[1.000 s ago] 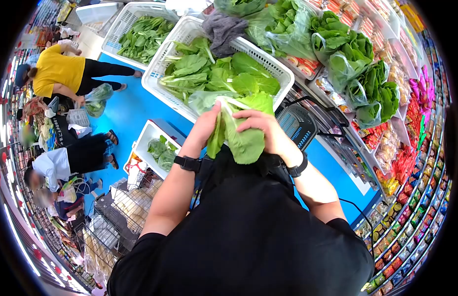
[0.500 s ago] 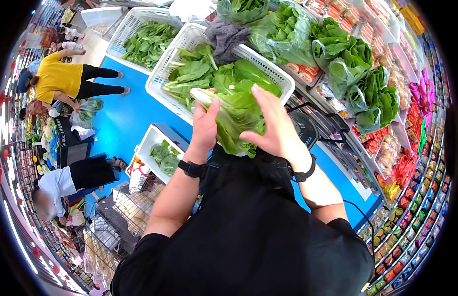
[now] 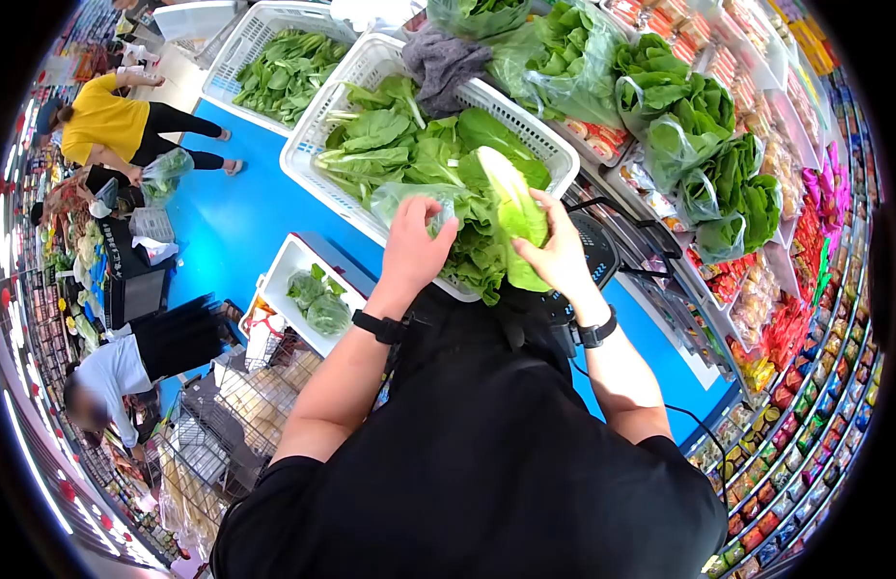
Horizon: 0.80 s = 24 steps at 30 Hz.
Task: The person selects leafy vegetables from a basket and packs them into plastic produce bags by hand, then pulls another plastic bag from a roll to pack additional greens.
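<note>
A pale-stemmed head of leafy greens [image 3: 510,207] stands nearly upright in my right hand [image 3: 561,253], its white base pointing away from me. My left hand [image 3: 414,246] has curled fingers on a clear plastic bag [image 3: 395,198], at the near edge of the white basket [image 3: 303,164]. Between my hands lie darker leafy greens [image 3: 479,246]. Behind them the basket holds more loose greens [image 3: 375,140], and a grey cloth [image 3: 446,68] drapes over its far rim.
A second white basket of greens [image 3: 289,77] stands beyond, to the left. Bagged greens [image 3: 679,106] sit at the right near packaged goods. Left are a white bin [image 3: 293,280], a wire cart [image 3: 226,415] and two people, one in a yellow shirt [image 3: 110,121].
The head of greens has shifted right and turned upright in my right hand. My left hand has let go of it and now grips a clear bag.
</note>
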Motion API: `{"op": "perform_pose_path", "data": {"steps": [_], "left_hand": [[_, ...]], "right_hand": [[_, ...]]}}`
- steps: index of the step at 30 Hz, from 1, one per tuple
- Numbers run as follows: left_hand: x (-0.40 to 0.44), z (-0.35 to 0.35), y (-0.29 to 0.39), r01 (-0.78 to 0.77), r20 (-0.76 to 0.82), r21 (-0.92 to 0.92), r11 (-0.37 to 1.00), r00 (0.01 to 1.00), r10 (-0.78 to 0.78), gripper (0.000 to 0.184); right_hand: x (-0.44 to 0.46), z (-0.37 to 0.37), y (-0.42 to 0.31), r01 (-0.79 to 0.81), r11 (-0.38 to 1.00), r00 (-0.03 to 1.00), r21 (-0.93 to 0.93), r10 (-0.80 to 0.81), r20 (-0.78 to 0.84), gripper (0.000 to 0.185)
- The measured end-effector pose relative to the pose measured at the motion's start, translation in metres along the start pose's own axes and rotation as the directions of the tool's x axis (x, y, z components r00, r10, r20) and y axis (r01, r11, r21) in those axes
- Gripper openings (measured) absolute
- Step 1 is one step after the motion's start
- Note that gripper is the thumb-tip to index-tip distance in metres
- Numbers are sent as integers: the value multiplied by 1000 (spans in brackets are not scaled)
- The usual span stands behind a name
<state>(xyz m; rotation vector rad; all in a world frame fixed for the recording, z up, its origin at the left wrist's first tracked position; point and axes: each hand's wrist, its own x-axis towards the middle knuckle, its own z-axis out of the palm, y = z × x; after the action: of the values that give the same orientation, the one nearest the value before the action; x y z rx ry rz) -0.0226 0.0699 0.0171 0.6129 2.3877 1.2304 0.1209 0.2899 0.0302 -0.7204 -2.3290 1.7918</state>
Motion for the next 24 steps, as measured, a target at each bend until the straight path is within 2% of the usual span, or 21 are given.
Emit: {"op": "perform_pose_path", "data": {"steps": [1, 2, 4, 6, 8, 10, 11, 13, 14, 18, 20, 21, 23, 24], "left_hand": [[-6, 0, -5, -49, 6, 356, 933, 999, 50, 33], [-12, 2, -11, -46, 7, 356, 933, 999, 47, 33], [-19, 7, -23, -48, -30, 475, 879, 997, 70, 30], [-19, 4, -32, -45, -13, 473, 880, 998, 58, 27], [-19, 2, -35, -40, 1, 473, 880, 999, 45, 25], [-20, -3, -29, 47, -178, 331, 942, 984, 13, 24], [-19, -3, -31, 49, -178, 332, 942, 984, 11, 24], [-14, -5, -34, 85, -268, 125, 988, 962, -49, 25], [-12, -6, -35, 125, -245, 15, 992, 962, -118, 24], [-9, 0, -47, 131, -260, -26, 991, 956, -133, 26], [-7, 10, -63, -110, -428, 144, 983, 889, 162, 28], [-7, 11, -60, -109, -431, 144, 983, 888, 162, 28], [-13, 10, -56, 108, -276, -254, 961, 944, -179, 29], [-13, 3, -48, 112, -280, -256, 960, 942, -185, 29]], "right_hand": [[2, -4, 17, -10, 999, 1000, 53, 8, 23, 78], [3, -5, 32, -11, 995, 999, 96, 8, 34, 78], [4, -11, 42, -16, 990, 999, 140, 9, 46, 78], [7, -15, 41, 49, 999, 986, 0, -49, 157, 77], [9, -21, 27, 57, 996, 972, -64, -40, 230, 77], [12, -26, 4, 67, 990, 939, -120, -22, 342, 76], [13, -24, 2, 65, 991, 939, -119, -21, 343, 76], [18, -18, -3, 131, 991, 874, -21, -106, 474, 76], [20, -12, -8, 117, 993, 858, -20, -91, 506, 77], [28, 20, -4, 151, 978, 850, -141, -55, 525, 75], [30, 24, -2, 163, 971, 844, -174, -46, 535, 75], [31, 26, -3, 175, 963, 839, -206, -36, 543, 74], [30, 24, -8, 148, 962, 836, -230, 2, 549, 73], [29, 21, -6, 166, 948, 835, -270, 10, 549, 72]]}}
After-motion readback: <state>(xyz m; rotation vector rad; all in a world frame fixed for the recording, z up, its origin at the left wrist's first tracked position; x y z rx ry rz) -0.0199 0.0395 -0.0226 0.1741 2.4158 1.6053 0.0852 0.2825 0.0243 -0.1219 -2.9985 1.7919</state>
